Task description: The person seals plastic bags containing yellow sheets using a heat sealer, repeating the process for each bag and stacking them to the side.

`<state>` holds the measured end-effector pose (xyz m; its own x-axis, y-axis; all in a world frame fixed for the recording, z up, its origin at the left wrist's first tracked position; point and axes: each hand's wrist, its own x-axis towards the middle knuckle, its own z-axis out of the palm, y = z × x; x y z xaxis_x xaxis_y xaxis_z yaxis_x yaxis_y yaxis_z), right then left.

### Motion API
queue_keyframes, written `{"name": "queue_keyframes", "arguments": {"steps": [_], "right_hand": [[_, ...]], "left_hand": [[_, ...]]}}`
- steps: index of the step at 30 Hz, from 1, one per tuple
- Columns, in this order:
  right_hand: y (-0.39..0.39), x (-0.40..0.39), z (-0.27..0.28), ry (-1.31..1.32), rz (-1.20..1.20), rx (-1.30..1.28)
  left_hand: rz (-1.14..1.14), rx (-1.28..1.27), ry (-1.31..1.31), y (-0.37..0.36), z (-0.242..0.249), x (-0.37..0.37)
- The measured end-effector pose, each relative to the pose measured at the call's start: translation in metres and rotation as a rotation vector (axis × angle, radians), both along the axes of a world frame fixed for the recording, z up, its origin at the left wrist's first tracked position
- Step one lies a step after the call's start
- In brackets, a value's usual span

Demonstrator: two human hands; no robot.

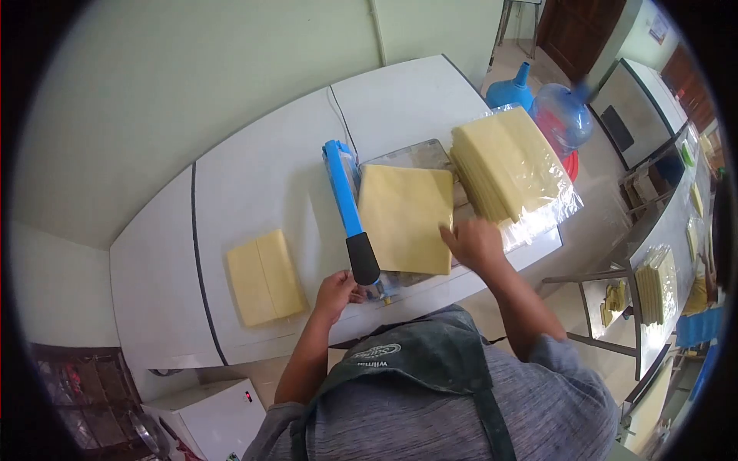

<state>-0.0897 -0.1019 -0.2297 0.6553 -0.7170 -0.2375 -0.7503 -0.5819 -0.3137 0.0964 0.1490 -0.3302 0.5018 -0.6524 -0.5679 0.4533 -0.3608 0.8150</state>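
Note:
A blue-armed heat sealer [343, 188] with a black handle stands on the white table. A pack of yellow folded sheets [407, 223] lies flat right beside its arm. My left hand [337, 296] is closed near the front end of the sealer, below the black handle, with fingertips close to some clear plastic; I cannot tell what they pinch. Over the right edge of the yellow pack is my right hand [475, 244], thumb out to the left and apart from the fingers, nothing visible in it.
Another yellow pack [265, 276] lies on the table at left. A tall stack of yellow sheets [507, 161] in clear plastic sits at the right end. Beyond that end are a blue jug [511, 92] and a clear water bottle [565, 115]. At far right, a second table [642, 269] holds more yellow packs.

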Motion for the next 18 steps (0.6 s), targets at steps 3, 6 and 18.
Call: {"name": "queue_keyframes", "arguments": {"steps": [3, 6, 18], "right_hand": [[0.023, -0.038, -0.013, 0.205, 0.208, 0.092], [0.032, -0.046, -0.038, -0.115, -0.17, 0.782], [0.051, -0.063, -0.048, -0.344, -0.219, 0.645]], "left_hand": [[-0.147, 0.053, -0.13, -0.006, 0.008, 0.004], [-0.275, 0.139, -0.228, -0.01, 0.013, 0.005], [-0.193, 0.11, -0.264, -0.012, 0.018, 0.002]]}}
